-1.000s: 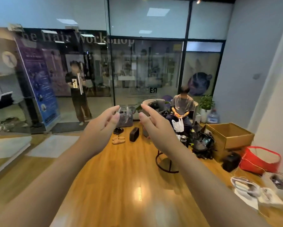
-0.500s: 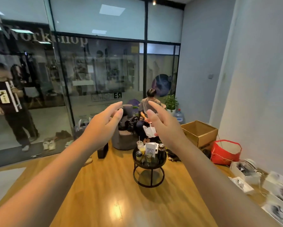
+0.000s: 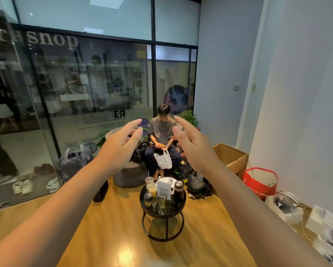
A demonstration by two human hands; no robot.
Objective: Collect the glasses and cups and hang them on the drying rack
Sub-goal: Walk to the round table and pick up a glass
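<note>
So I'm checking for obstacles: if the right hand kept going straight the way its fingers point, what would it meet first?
Nothing close: the open right hand points forward and slightly up, above the small round black table. The seated person in a grey shirt seems first in line, though depth is unclear.

Bright overhead light, blurred edges

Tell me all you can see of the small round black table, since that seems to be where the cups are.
The round black table is low, with a dark glossy top on a thin metal frame ending in a ring base on the wooden floor. On it stand a plastic iced-drink cup with a straw, a clear glass, a small lidded jar, a dark flask and a white printed card. It stands in front of a seated person. Neither hand touches it.
</note>
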